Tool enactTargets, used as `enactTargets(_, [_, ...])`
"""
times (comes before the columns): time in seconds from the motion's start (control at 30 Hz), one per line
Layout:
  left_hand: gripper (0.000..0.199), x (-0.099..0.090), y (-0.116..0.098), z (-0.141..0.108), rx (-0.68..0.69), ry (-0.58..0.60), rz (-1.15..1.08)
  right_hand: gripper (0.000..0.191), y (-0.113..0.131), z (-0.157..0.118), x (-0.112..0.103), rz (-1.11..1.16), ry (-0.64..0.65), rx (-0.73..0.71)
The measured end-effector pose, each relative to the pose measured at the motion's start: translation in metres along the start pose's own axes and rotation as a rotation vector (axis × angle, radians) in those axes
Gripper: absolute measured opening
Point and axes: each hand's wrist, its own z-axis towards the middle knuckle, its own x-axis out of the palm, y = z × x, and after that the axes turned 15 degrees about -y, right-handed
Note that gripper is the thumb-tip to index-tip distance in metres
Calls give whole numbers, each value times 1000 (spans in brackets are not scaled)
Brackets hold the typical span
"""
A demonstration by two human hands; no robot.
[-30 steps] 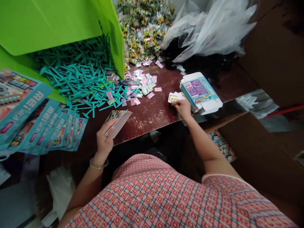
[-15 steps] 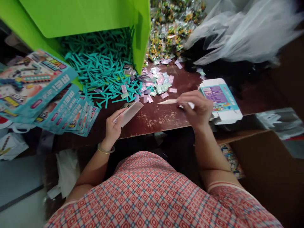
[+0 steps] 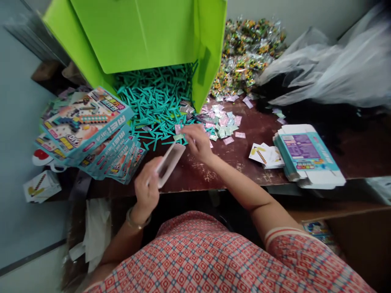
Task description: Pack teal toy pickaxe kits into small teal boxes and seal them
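My left hand is closed around a small open carton, tilted with its pale, open end toward the right. My right hand is just beyond the carton's open end, at the near edge of the piles. Its fingers are bent and apart, and I see nothing held in them. Close to those fingertips lie teal plastic sticks with T-shaped ends. Small pastel sachets are scattered to the right of them.
A large green bin spills the teal sticks. Stacked printed boxes stand at left. Flat unfolded cartons and white printed cards lie at right. Behind are bagged colourful pieces and clear plastic bags.
My right hand has moved left from the flat cartons to the teal sticks, and the pale folded paper it held is out of sight. The carton in my left hand now shows its open end.
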Motion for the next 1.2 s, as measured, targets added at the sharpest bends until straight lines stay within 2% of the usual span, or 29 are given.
enactTargets(0.07, [42, 4, 0, -15, 154, 161, 24, 39, -41, 10, 19, -198, 103, 234])
enactTargets(0.13, [46, 21, 10, -35, 233, 328, 77, 38, -72, 16, 40, -312, 257, 338])
enactTargets(0.23, [47, 59, 33, -66, 205, 540, 240, 34, -97, 19, 62, -320, 319, 325])
enactTargets(0.33, [65, 89, 52, -82, 95, 638, 279, 30, -109, 24, 59, -322, 314, 307])
enactTargets(0.4, [66, 101, 59, -75, -55, 624, 131, 31, -115, 26, 45, -320, 294, 303])
enactTargets(0.47, [59, 111, 66, -55, -339, 552, -121, 36, -120, 23, 31, -309, 271, 299])
enactTargets(0.53, [61, 123, 74, -27, -643, 403, -325, 39, -120, 16, 24, -274, 274, 265])
enactTargets(0.57, [62, 132, 79, -13, -741, 312, -370, 38, -120, 13, 25, -250, 290, 238])
enactTargets(0.63, [61, 149, 86, 13, -812, 170, -369, 34, -119, 9, 33, -205, 330, 188])
enactTargets(0.67, [58, 157, 89, 23, -823, 138, -360, 31, -120, 9, 38, -191, 345, 174])
enactTargets(0.73, [52, 170, 93, 37, -886, 111, -395, 27, -123, 14, 45, -189, 349, 177])
enactTargets(0.83, [44, 178, 94, 51, -1086, 80, -565, 35, -121, 19, 40, -108, 312, 181])
enactTargets(0.87, [43, 179, 93, 55, -1173, 90, -625, 38, -118, 18, 34, -33, 308, 149])
enactTargets(0.93, [41, 181, 90, 63, -1355, 157, -709, 40, -109, 13, 18, 184, 353, -12])
enactTargets(1.0, [26, 185, 85, 69, -1483, 200, -711, 36, -110, 12, -7, 341, 426, -195])
enactTargets(1.03, [15, 187, 82, 72, -1519, 210, -685, 32, -117, 14, -24, 306, 423, -186])
enactTargets(1.07, [10, 190, 78, 73, -1543, 216, -651, 27, -131, 18, -45, 196, 382, -102])
enactTargets(1.1, [14, 193, 73, 73, -1562, 216, -614, 22, -150, 24, -68, 16, 295, 61])
enactTargets(1.13, [18, 196, 69, 73, -1578, 209, -577, 17, -174, 30, -95, -262, 161, 320])
enactTargets(1.2, [24, 201, 61, 71, -1597, 198, -528, 27, -226, 40, -150, -484, 18, 516])
